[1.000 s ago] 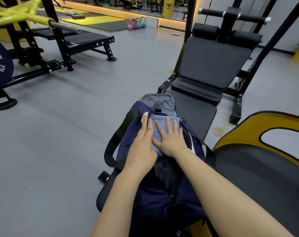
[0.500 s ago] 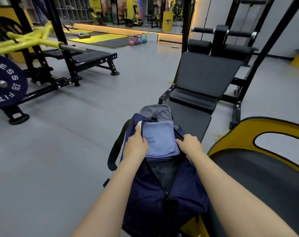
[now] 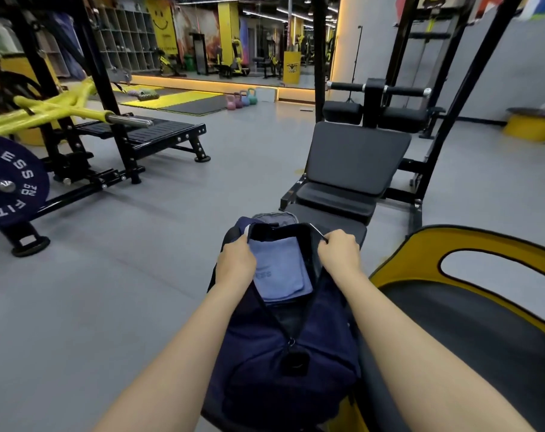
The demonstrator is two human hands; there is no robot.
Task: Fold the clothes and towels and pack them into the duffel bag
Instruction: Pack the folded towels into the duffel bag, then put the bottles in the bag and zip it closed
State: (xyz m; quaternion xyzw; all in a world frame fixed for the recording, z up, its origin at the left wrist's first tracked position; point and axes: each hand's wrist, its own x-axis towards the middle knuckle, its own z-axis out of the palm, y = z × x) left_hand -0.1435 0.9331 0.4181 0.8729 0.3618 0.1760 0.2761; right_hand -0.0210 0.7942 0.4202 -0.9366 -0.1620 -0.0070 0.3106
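Note:
A navy duffel bag (image 3: 283, 366) lies lengthwise on the black bench in front of me, its top zipper parted. Inside it rests a folded light-blue towel (image 3: 282, 272) with pale lettering. My left hand (image 3: 235, 265) grips the left edge of the bag's opening, fingers curled over the rim and partly over the towel. My right hand (image 3: 339, 252) grips the right edge of the opening. A grey fabric piece (image 3: 275, 218) shows just beyond the bag's far end.
A black adjustable bench (image 3: 355, 163) rises beyond the bag. At right is a yellow-and-black padded seat (image 3: 470, 307). A yellow barbell machine with a blue weight plate (image 3: 6, 182) stands left. Several kettlebells (image 3: 241, 99) sit far back on the grey floor.
Both hands left the towel's top, where they pressed flat, and moved apart to the bag's opening edges, which they now hold. The view has tilted upward.

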